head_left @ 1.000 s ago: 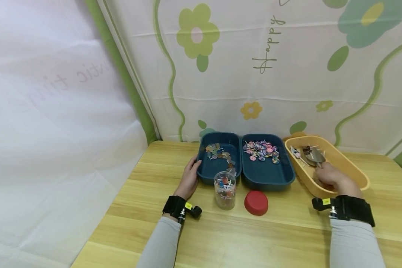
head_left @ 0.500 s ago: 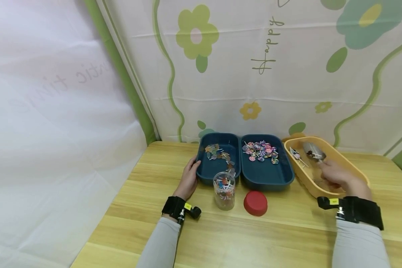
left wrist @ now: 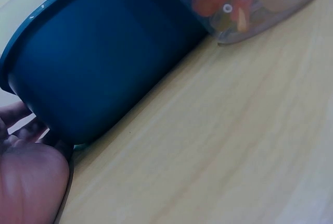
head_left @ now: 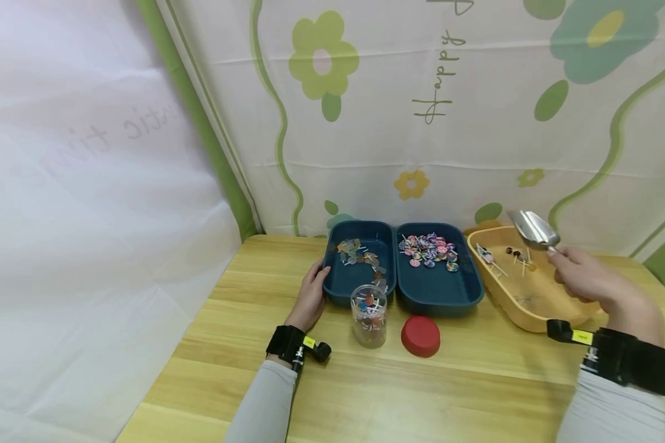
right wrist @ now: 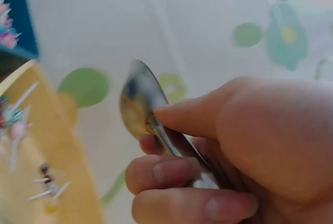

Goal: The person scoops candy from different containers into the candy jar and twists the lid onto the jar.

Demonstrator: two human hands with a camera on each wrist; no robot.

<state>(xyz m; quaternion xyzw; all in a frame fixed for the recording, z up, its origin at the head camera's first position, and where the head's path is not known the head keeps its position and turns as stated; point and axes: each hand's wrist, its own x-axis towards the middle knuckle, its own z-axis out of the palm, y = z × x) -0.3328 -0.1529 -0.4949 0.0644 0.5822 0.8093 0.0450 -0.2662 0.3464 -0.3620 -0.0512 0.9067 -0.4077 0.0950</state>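
My right hand (head_left: 590,277) grips the handle of a shiny metal scoop (head_left: 534,229), raised above the yellow bin (head_left: 554,292). In the right wrist view, thumb and curled fingers wrap the scoop's (right wrist: 140,96) handle; no lollipops show in its bowl. Small lollipops (head_left: 521,255) lie in the yellow bin's far part. My left hand (head_left: 308,299) rests against the left side of the left blue bin (head_left: 340,286), which holds lollipops (head_left: 354,249) with translucent heads. In the left wrist view its fingers (left wrist: 15,114) lie beside the bin's outer wall, partly hidden.
A clear jar (head_left: 369,329) with lollipops inside stands before the left blue bin. Beside it lies a red lid (head_left: 420,336). The right blue bin (head_left: 440,292) holds swirl lollipops (head_left: 427,249). A patterned curtain (head_left: 366,141) hangs behind the wooden table (head_left: 421,400).
The right hand has lifted the scoop out of the yellow bin, up and to the right. Lollipops seen in the scoop earlier now show in the bin. The left hand has stayed put.
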